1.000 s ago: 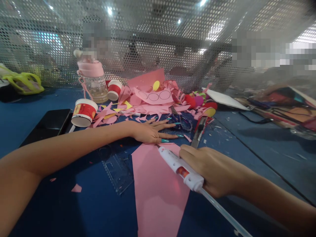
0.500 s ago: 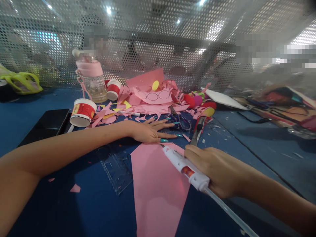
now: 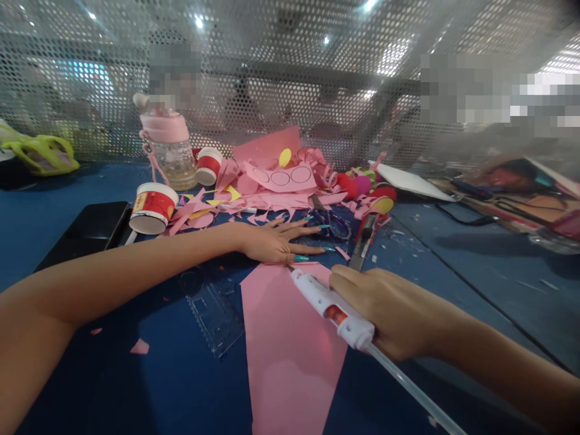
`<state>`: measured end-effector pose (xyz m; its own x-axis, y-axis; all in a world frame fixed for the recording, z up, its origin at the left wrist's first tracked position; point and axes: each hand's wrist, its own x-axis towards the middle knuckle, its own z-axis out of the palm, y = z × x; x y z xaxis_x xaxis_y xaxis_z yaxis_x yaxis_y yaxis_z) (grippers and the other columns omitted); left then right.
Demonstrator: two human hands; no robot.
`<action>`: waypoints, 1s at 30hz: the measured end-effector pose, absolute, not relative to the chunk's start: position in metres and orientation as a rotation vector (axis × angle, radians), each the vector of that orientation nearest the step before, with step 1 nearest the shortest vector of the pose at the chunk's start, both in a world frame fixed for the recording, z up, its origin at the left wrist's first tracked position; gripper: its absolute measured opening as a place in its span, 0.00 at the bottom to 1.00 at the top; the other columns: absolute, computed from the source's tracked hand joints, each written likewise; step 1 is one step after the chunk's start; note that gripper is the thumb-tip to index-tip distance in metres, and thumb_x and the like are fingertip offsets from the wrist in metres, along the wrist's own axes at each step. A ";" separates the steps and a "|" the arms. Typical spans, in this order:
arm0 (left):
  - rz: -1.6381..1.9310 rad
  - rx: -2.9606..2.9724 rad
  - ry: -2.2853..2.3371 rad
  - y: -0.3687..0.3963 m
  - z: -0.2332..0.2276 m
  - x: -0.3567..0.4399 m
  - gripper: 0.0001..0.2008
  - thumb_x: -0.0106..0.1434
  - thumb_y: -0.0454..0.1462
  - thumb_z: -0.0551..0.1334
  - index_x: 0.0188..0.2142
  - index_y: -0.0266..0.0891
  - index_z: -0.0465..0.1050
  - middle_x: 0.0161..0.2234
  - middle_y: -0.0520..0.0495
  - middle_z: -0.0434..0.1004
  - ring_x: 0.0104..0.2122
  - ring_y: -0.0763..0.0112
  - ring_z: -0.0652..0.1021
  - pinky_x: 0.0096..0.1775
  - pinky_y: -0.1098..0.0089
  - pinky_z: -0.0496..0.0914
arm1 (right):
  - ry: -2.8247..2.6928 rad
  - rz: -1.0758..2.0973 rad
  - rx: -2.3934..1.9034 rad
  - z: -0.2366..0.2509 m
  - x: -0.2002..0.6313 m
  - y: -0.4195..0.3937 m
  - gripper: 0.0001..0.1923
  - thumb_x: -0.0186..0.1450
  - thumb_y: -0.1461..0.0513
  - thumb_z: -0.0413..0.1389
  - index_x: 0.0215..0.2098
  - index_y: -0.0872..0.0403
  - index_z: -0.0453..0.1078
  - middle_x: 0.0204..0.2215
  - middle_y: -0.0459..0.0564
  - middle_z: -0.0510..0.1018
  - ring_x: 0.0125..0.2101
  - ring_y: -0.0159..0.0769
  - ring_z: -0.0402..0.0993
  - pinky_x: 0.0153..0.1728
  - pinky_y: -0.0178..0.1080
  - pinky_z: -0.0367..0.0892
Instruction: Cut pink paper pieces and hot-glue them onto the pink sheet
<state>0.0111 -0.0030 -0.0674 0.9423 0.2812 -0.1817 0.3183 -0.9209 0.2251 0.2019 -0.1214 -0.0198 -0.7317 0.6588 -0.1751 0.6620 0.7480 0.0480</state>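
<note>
A long piece of pink paper (image 3: 290, 344) lies on the blue table, its far end cut to slanted corners. My left hand (image 3: 272, 241) is spread flat across that far edge, fingers stretched to the right. In my right hand (image 3: 380, 308) is a white hot glue gun (image 3: 330, 308), with a clear glue stick (image 3: 412, 386) trailing out of its back. The nozzle points at the paper's far edge, close to my left thumb; whether it touches cannot be made out. Just beyond my right hand rests a utility knife (image 3: 362, 244). Scissors (image 3: 333, 220) lie past my left fingertips.
A clear plastic stencil ruler (image 3: 215, 317) lies left of the paper. Pink scraps (image 3: 276, 196) are heaped at the back, near two paper cups (image 3: 154, 208) and a pink-lidded bottle (image 3: 170, 151). A black phone (image 3: 88, 232) is at left. Perforated mesh (image 3: 281, 78) stands behind the table.
My right hand and the glue gun have shifted slightly left, the nozzle moving along the paper's far edge. My left hand stays spread in nearly the same place.
</note>
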 end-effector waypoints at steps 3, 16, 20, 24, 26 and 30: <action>-0.206 2.840 0.447 -0.003 -0.067 0.011 0.27 0.64 0.45 0.44 0.61 0.57 0.37 0.64 0.57 0.22 0.61 0.58 0.31 0.56 0.46 0.32 | 2.768 -0.046 1.033 -0.020 0.200 -0.120 0.03 0.54 0.62 0.47 0.28 0.55 0.60 0.25 0.52 0.70 0.16 0.33 0.62 0.18 0.37 0.45; -0.182 2.822 0.454 -0.005 -0.065 0.010 0.26 0.64 0.47 0.43 0.61 0.56 0.38 0.64 0.57 0.24 0.62 0.58 0.32 0.56 0.46 0.32 | 2.762 -0.028 1.042 -0.024 0.215 -0.121 0.04 0.53 0.62 0.47 0.29 0.54 0.58 0.24 0.51 0.69 0.17 0.33 0.61 0.18 0.36 0.45; -0.189 2.817 0.448 -0.005 -0.064 0.010 0.26 0.64 0.46 0.43 0.61 0.56 0.38 0.64 0.57 0.23 0.62 0.58 0.32 0.56 0.46 0.32 | 2.705 -0.040 1.082 -0.028 0.227 -0.122 0.04 0.55 0.63 0.47 0.30 0.54 0.57 0.28 0.54 0.69 0.20 0.34 0.64 0.20 0.37 0.49; -0.205 2.829 0.430 -0.005 -0.063 0.009 0.26 0.65 0.45 0.42 0.61 0.55 0.37 0.64 0.55 0.22 0.61 0.59 0.31 0.56 0.45 0.33 | 2.640 -0.047 1.142 -0.026 0.234 -0.126 0.03 0.56 0.64 0.47 0.30 0.54 0.57 0.29 0.55 0.70 0.20 0.35 0.65 0.20 0.38 0.51; -0.204 2.834 0.425 -0.005 -0.063 0.009 0.26 0.65 0.45 0.42 0.61 0.55 0.37 0.64 0.55 0.22 0.62 0.59 0.31 0.56 0.45 0.34 | 2.631 -0.044 1.152 -0.024 0.236 -0.127 0.02 0.56 0.65 0.47 0.30 0.54 0.57 0.28 0.55 0.70 0.20 0.36 0.65 0.20 0.39 0.50; -0.199 2.830 0.414 -0.005 -0.063 0.009 0.26 0.64 0.46 0.42 0.61 0.55 0.36 0.64 0.54 0.22 0.61 0.60 0.31 0.56 0.45 0.34 | 2.675 -0.057 1.129 -0.025 0.234 -0.126 0.03 0.54 0.65 0.47 0.29 0.53 0.57 0.28 0.57 0.70 0.20 0.38 0.65 0.19 0.39 0.49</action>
<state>0.0088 -0.0048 -0.0631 0.9495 0.2611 -0.1739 0.2988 -0.9216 0.2479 0.2341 -0.1258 -0.0251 -0.6738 0.7018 -0.2314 0.7109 0.7010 0.0560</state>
